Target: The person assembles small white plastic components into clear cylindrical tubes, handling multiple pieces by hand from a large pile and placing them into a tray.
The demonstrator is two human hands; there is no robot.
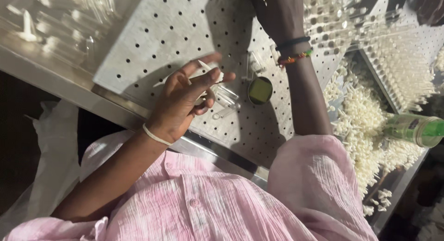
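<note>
— White plastic, that's what the left hand (187,100) pinches: a small pointed piece (209,71), caught between thumb and forefinger, the other fingers loosely curled.

— And the right hand (277,12)?

— It reaches up over the perforated metal worktop (162,42), toward the rows of clear tubes (337,19) standing in its holes. Its fingers are cut off at the frame edge, so I cannot tell whether it grips anything.

— What could slip here?

— My guess: the grip on the white piece is only a fingertip one, so a jolt could drop it among the loose clear tubes (226,102) lying just beside the hand. The small round tin (260,90) sits close to the right wrist and could be knocked. To the right, a heap of white pieces (365,125) lies with a green bottle (416,129) tipped on its side.
</note>
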